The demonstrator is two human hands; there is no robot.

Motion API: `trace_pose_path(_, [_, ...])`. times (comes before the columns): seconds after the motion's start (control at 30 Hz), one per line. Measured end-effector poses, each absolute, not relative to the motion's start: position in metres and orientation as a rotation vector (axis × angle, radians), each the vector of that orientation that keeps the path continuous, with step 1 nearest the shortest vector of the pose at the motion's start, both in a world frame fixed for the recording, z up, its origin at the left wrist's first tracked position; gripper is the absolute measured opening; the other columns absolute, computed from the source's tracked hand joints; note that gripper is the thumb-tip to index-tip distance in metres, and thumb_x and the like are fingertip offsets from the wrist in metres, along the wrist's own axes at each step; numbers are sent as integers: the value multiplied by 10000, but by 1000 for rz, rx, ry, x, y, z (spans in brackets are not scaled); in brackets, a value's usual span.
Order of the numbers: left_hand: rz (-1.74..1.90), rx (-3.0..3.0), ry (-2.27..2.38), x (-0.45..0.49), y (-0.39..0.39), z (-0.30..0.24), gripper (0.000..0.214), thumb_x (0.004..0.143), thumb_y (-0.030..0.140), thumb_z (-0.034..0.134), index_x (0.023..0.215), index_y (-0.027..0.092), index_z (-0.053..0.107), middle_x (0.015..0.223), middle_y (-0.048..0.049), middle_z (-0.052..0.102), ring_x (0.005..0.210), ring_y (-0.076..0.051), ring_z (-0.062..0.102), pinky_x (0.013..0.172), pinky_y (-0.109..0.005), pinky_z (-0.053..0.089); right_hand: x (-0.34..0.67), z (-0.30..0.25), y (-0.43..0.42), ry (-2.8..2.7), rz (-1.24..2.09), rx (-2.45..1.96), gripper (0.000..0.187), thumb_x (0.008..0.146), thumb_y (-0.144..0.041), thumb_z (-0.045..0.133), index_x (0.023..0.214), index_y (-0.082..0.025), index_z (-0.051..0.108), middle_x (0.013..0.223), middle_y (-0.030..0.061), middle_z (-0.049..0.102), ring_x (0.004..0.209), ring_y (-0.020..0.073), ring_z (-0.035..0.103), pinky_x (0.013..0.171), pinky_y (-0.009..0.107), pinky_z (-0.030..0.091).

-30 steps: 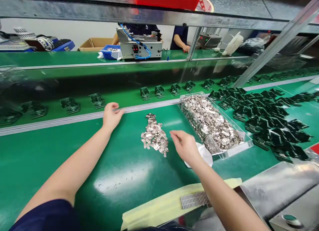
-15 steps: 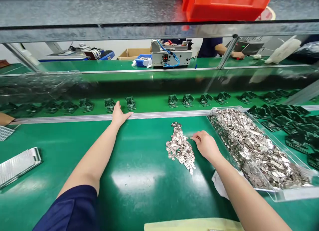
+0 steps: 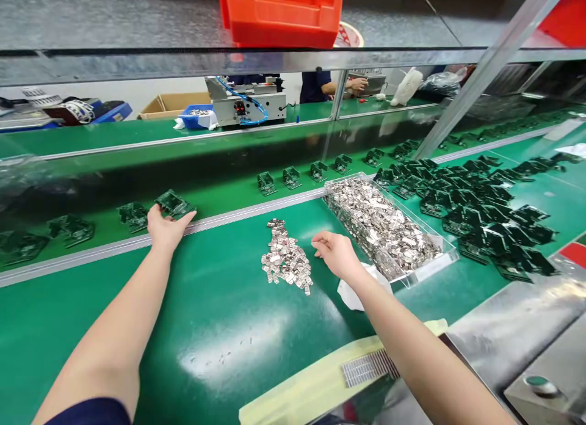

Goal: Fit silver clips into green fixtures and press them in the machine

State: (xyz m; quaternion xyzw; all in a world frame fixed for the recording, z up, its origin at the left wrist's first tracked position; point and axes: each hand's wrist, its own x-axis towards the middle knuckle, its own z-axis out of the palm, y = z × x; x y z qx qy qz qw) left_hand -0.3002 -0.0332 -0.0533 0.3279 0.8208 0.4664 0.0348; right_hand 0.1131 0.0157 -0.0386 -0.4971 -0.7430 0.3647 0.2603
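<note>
Nearest us: one right hand [image 3: 337, 254], fingertips drawn together, any contents we cannot tell, just beside a loose heap of metal pieces [image 3: 288, 260]. Right of it: one clear tray [image 3: 440, 261], filled with more. Farther: one left hand [image 3: 165, 231], now clamped on a green board [image 3: 174, 201] over the belt [image 3: 224, 199]; earlier, we saw it boardless. We judge that board singled out from its row.

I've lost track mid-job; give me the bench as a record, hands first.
Left hand: touching a green board; grip unclear
Right hand: pinched, beside the metal pile; held piece, if any, unclear
Metal pile: on the table, left of the clear tray
Clear tray: full of metal pieces
Other boards: right of the tray and along the belt
</note>
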Motion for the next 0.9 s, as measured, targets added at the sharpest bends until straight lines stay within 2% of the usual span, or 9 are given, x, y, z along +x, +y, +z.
trace_pose_path(0.1, [1712, 957, 2324, -245, -53, -63, 710, 595, 325, 812, 1184, 200, 435, 1277, -117, 546, 967, -236, 663, 915, -421, 554, 138, -32, -15, -1864, 1118, -1296, 206, 878, -248, 535, 953, -167, 709, 678, 34, 705, 654, 177, 700, 634, 285, 569])
trace_pose_path(0.17, [1820, 932, 2021, -193, -67, -67, 705, 521, 269, 838, 1113, 227, 457, 1212, -68, 575, 961, -203, 662, 925, -375, 551, 154, -26, -39, -1718, 1220, -1264, 236, 831, -347, 617, 941, -163, 718, 690, 42, 715, 648, 192, 702, 623, 304, 584])
trace_pose_path(0.23, [1741, 895, 1685, -133, -82, -65, 708, 492, 258, 848, 1078, 251, 452, 1141, -34, 603, 952, -188, 664, 917, -356, 554, 170, -19, -63, -1536, 1292, -1243, 240, 749, -397, 719, 852, -180, 731, 668, 33, 709, 616, 199, 691, 591, 311, 582])
trace_pose_path(0.3, [1535, 869, 1381, -76, -98, -58, 686, 523, 276, 852, 1076, 269, 446, 1111, -18, 621, 924, -182, 673, 893, -360, 564, 186, -12, -87, -1406, 1251, -1234, 192, 706, -378, 775, 776, -203, 740, 683, 26, 711, 628, 195, 680, 600, 310, 575])
trace_pose_path(0.4, [1264, 949, 1099, -8, -120, -43, 613, 607, 287, 838, 1082, 272, 451, 1075, -18, 642, 904, -177, 678, 861, -346, 573, 208, -6, -123, -1355, 1081, -1233, 101, 756, -323, 750, 794, -230, 756, 759, 22, 717, 701, 185, 668, 640, 293, 554])
trace_pose_path(0.5, [1136, 1100, 952, 31, -134, -33, 592, 657, 311, 822, 1120, 270, 455, 1044, -35, 648, 902, -188, 673, 814, -325, 575, 223, -5, -153, -1267, 1025, -1262, 114, 785, -299, 732, 877, -231, 732, 774, 16, 704, 703, 174, 658, 629, 275, 535])
trace_pose_path(0.63, [1046, 1169, 875, 56, -144, -31, 585, 682, 336, 808, 1154, 308, 462, 1006, -27, 644, 858, -186, 669, 712, -290, 563, 224, -10, -174, -1165, 959, -1316, 215, 779, -284, 734, 954, -228, 624, 751, 2, 679, 699, 169, 630, 673, 290, 514])
trace_pose_path(0.9, [1084, 1144, 803, 65, -156, -43, 508, 767, 224, 740, 1188, 317, 470, 950, 1, 630, 790, -123, 653, 709, -226, 546, 212, -26, -175, -1217, 899, -1398, 261, 802, -224, 681, 1003, -238, 515, 775, -16, 677, 734, 166, 610, 741, 303, 466])
